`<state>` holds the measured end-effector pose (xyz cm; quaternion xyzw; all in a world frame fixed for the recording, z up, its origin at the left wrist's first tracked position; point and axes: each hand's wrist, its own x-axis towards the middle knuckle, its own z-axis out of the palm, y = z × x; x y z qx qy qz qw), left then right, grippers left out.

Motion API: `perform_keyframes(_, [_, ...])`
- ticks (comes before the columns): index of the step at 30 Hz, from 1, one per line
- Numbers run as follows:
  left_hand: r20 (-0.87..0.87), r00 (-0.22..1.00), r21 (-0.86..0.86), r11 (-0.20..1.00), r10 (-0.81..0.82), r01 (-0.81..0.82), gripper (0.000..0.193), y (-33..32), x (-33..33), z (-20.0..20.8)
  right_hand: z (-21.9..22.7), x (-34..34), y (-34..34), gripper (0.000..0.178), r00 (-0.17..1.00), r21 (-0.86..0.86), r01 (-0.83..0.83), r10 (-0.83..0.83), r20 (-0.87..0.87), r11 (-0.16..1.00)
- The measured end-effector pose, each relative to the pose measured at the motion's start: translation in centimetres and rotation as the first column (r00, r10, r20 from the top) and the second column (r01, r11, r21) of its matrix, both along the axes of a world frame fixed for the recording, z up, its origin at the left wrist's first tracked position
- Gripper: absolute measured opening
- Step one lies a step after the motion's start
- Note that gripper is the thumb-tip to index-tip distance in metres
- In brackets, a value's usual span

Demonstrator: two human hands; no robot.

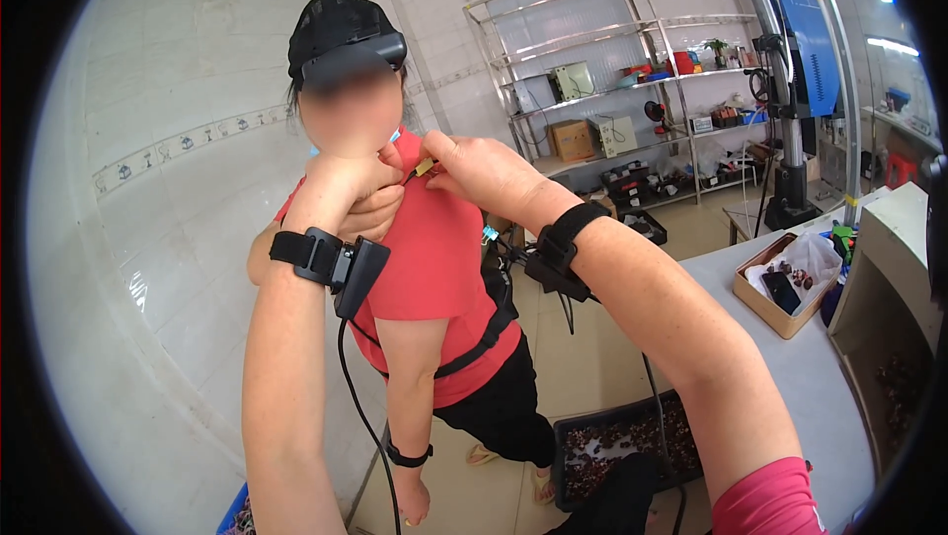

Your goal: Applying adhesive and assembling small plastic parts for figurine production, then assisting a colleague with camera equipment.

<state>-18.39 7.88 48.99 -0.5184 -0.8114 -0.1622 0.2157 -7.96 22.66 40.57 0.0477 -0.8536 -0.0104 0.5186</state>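
At chest height, my right hand (489, 174) pinches a small yellow piece (425, 167) with a dark end, close to the shoulder of a person's red shirt (444, 248). Just left of it, my left hand (360, 197) is closed, its fingers curled near the dark end at the collar; whatever they hold is mostly hidden. Black strapped devices sit on my left wrist (362, 276) and right wrist (561, 263), and a black cable (346, 372) hangs from the left one. The other person wears a black cap (346, 26) with a dark head device; one of their hands (415, 505) hangs down.
To the right stands a grey table (691, 283) bearing a tan box (788, 323) with a phone and plastic bag. A black tray (559, 446) of small reddish-brown pieces lies on the floor. Behind are metal shelves (592, 95) and a blue upright machine (805, 41); a tiled wall (168, 239) bounds the left.
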Motion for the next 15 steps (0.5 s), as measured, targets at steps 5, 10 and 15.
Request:
perform_keyframes(5, [-0.053,0.995,0.055,0.994,-0.089,0.092,0.013,-0.3,-1.0,-1.0,-0.2,-0.3,0.2,0.03,1.0,0.034,-0.001,0.002,-0.023,0.999])
perform_keyframes(10, [-0.054,0.981,0.069,0.98,-0.184,0.188,0.014,-0.8,-1.6,-1.3,-0.2,-0.3,0.2,0.03,0.999,0.032,-0.024,0.025,-0.029,0.999])
perform_keyframes(15, [0.045,0.978,0.109,0.974,-0.204,0.198,0.018,-1.2,-0.6,-2.0,-0.5,-0.4,0.5,0.03,0.999,0.037,-0.02,0.022,-0.048,0.999])
